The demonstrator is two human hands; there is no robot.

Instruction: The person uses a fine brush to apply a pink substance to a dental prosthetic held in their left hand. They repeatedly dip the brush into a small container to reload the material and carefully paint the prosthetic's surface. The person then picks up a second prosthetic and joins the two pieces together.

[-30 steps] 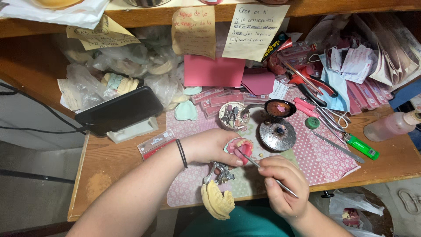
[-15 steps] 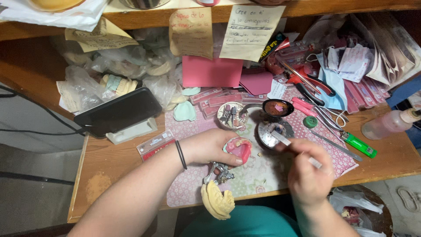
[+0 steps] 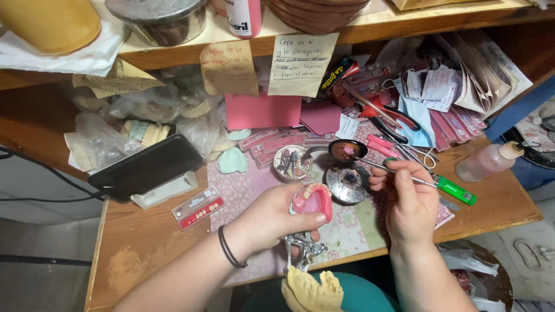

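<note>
The right hand [image 3: 410, 205] pinches a thin metal wax tool [image 3: 378, 167], its long axis running up-left to a tip at the small spoon [image 3: 346, 149] of pink wax; the left hand [image 3: 277, 216], nearer the body, clamps the pink denture base [image 3: 313, 200] left of the tool

A worn wooden counter [image 3: 144, 242] carries a pink patterned mat [image 3: 248, 185] at its middle. On the bare wood left of the mat lie a black phone on a pale stand [image 3: 147, 167] and a clear strip of sample teeth [image 3: 198, 207]. A green lighter [image 3: 455, 190] and a translucent squeeze bottle [image 3: 488, 162] lie on the right.
</note>
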